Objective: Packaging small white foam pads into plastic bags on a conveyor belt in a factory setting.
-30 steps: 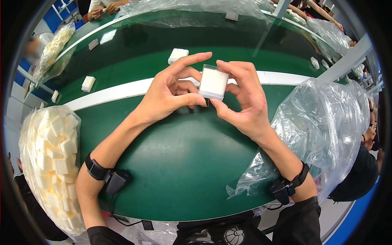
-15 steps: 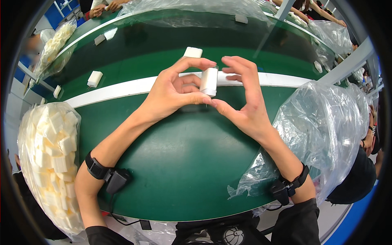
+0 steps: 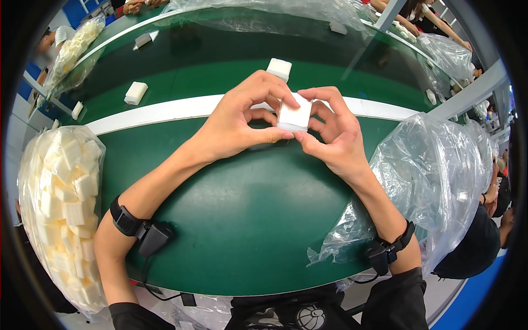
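In front of my chest, over the white rail, I hold a white block (image 3: 295, 116) with a paler, see-through-looking band along its lower edge. My left hand (image 3: 240, 120) grips it from the left, thumb at the bottom corner and index finger bent over its top. My right hand (image 3: 342, 132) closes on its right side, with the thumb at the lower edge near the left thumb. Just beyond my fingers, another white block (image 3: 279, 68) rests on the dark green surface past the rail.
At left stands a clear bag (image 3: 66, 203) full of cream-white blocks; at right lies a crumpled clear plastic bag (image 3: 429, 165). Past the white rail (image 3: 159, 114) lie a white block (image 3: 136, 93) and several other pieces. Other people work at the far side and right.
The block has turned from its narrow side to a broad face. My right fingers have closed in onto it. Blocks beyond the rail have shifted rightward.
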`<state>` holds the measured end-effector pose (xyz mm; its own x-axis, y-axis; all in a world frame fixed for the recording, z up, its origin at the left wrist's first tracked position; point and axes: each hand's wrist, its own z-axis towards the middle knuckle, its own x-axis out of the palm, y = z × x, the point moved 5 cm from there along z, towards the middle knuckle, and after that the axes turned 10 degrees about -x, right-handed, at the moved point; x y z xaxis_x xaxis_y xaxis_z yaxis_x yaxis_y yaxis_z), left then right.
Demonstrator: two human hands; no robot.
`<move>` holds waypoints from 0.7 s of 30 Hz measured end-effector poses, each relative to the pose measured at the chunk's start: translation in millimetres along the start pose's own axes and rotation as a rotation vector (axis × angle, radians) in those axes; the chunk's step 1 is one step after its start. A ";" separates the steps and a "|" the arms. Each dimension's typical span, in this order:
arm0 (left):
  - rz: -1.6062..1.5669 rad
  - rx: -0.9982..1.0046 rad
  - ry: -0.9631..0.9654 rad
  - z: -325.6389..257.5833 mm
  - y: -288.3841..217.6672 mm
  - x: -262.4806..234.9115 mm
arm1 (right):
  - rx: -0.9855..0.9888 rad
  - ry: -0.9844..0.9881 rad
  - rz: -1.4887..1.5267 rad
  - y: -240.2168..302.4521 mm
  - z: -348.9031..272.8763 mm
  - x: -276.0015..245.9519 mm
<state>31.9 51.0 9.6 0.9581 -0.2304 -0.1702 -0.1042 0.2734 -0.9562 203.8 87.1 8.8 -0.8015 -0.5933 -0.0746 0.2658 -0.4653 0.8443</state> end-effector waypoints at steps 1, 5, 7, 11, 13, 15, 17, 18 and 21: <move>0.023 0.014 0.000 -0.3 -0.1 1.5 | 0.001 0.002 0.000 -0.4 0.3 0.5; 0.025 -0.019 -0.016 -1.8 -4.2 2.8 | -0.076 -0.019 -0.077 2.0 1.0 -0.4; 0.082 0.008 -0.021 -1.8 -5.9 2.5 | -0.114 -0.015 -0.135 2.4 2.0 -1.5; 0.071 0.061 -0.030 1.1 -4.5 -1.3 | -0.123 0.010 -0.202 1.9 2.2 -2.7; -0.053 -0.047 -0.042 -1.4 -9.6 2.5 | -0.077 0.008 -0.175 3.6 4.2 -6.1; -0.033 0.014 -0.097 -0.7 -7.4 2.1 | 0.107 -0.179 -0.404 9.7 7.5 -28.6; 0.362 0.074 -0.336 1.5 -11.2 -14.8 | 0.083 -0.322 -0.856 12.1 7.7 -68.1; 0.500 0.082 -0.447 1.5 -7.8 -26.8 | 0.058 -0.296 -0.961 23.4 5.8 -67.2; 0.999 0.098 -0.511 4.1 -16.3 -60.8 | 0.071 -0.034 -1.175 79.5 -12.7 -62.9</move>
<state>-23.6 64.4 36.6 0.4562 0.5362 -0.7102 -0.8860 0.1987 -0.4191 282.2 79.1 73.8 -0.5483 0.1940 -0.8135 -0.6752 -0.6767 0.2937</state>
